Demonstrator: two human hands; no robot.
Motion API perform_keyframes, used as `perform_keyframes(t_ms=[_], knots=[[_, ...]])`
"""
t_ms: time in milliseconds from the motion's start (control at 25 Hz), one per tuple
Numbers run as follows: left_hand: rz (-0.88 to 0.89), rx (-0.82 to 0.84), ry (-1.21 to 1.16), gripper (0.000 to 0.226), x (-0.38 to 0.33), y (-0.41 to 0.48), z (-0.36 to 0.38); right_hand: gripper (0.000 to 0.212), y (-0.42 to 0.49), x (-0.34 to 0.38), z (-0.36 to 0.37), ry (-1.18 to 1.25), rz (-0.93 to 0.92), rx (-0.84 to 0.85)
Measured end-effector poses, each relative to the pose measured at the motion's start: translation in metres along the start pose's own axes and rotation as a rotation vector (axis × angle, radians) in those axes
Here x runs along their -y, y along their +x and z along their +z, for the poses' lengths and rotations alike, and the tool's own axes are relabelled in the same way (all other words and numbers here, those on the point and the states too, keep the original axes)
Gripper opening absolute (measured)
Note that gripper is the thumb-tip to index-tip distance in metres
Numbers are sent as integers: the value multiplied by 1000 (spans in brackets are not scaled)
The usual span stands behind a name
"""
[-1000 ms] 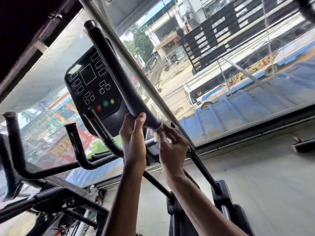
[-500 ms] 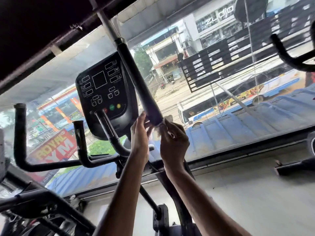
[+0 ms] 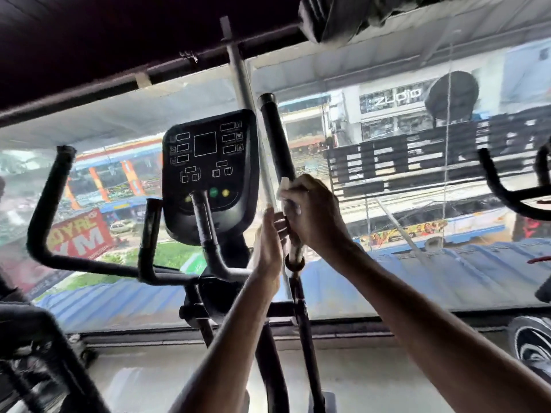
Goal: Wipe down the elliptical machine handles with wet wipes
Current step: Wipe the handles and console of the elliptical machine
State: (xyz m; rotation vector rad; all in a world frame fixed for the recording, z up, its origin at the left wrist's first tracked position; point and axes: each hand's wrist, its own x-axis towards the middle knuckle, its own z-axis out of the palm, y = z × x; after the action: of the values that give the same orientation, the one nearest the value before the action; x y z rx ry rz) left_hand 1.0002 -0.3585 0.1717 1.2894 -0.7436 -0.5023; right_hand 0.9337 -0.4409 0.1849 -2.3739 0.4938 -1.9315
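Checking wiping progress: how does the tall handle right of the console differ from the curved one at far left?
The right handle is gripped by the right hand through a white wet wipe, with the left hand flat against it; the left handle is untouched. The right handle stands nearly straight; the left handle bends sharply toward the console. Both are black.

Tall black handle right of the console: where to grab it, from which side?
Wrap the handle mid-foam from its right, as the right hand does with the wipe: it's a slim, near-upright bar, and the console crowds its left.
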Motion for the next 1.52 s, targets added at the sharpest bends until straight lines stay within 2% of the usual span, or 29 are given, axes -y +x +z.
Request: perform_keyframes(t_ms=[200, 280, 360, 520, 640, 760, 920, 1040, 1200, 1400, 1520], knots=[[8, -43, -35, 51, -6, 2, 5, 9, 55, -12, -3, -73, -151, 199], [41, -35, -54, 43, -9, 3, 5, 8, 71, -17, -7, -84, -224, 281], [71, -36, -74, 31, -13, 6, 7, 11, 90, -21, -5, -88, -262, 317], [59, -46, -110, 23, -21, 20, 12, 16, 136, -31, 7, -102, -351, 383], [19, 8, -136, 23, -26, 32, 15, 18, 163, -38, 13, -134, -401, 372], [20, 10, -141, 23, -27, 46, 18, 19, 171, -54, 7, -87, -536, 454], [46, -27, -147, 24, -38, 58, 26, 19, 185, -70, 7, -86, -537, 403], [90, -27, -192, 22, -44, 65, 29, 18, 202, -74, 14, -80, -608, 436], [98, -14, -239, 21, -42, 73, 29, 16, 241, -68, 29, -143, -514, 383], [97, 46, -249, 21, -37, 78, 22, 13, 259, -60, 41, -182, -558, 435], [88, 74, -257, 21, -37, 78, 18, 12, 262, -58, 38, -192, -523, 462]])
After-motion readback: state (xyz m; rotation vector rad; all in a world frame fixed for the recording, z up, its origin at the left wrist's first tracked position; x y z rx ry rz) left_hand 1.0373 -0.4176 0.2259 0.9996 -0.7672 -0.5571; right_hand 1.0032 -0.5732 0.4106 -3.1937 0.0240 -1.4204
